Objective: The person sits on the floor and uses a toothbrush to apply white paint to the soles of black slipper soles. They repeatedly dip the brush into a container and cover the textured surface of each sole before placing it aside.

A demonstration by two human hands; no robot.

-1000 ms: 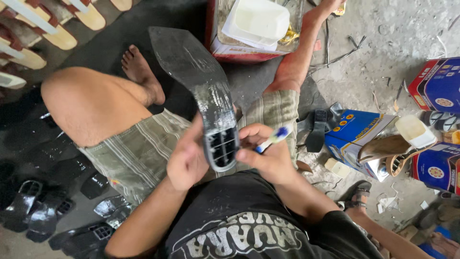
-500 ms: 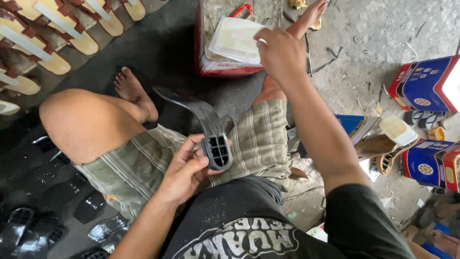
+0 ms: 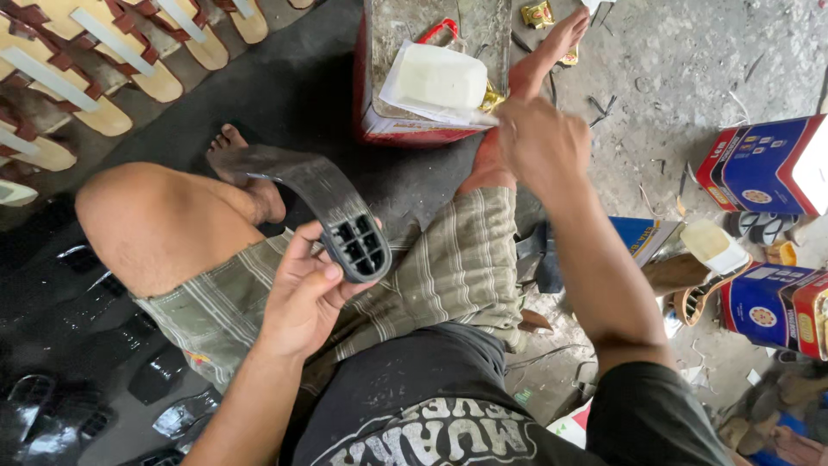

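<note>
The right hand (image 3: 542, 142), in the upper middle of the frame, is motion-blurred, and what its closed fingers grip is hidden apart from a thin pale tip. The left hand (image 3: 304, 298) covers part of the black shoe sole (image 3: 328, 203) at its heel end. The red tin (image 3: 405, 125) is cut by the top edge, its inside partly hidden by a white block (image 3: 440, 76). At the right edge, blue and red boxes (image 3: 768, 168) run out of frame.

Left hand (image 3: 302, 298) grips black sole (image 3: 332, 211); right hand (image 3: 543, 142) reaches tin (image 3: 379, 121).
</note>
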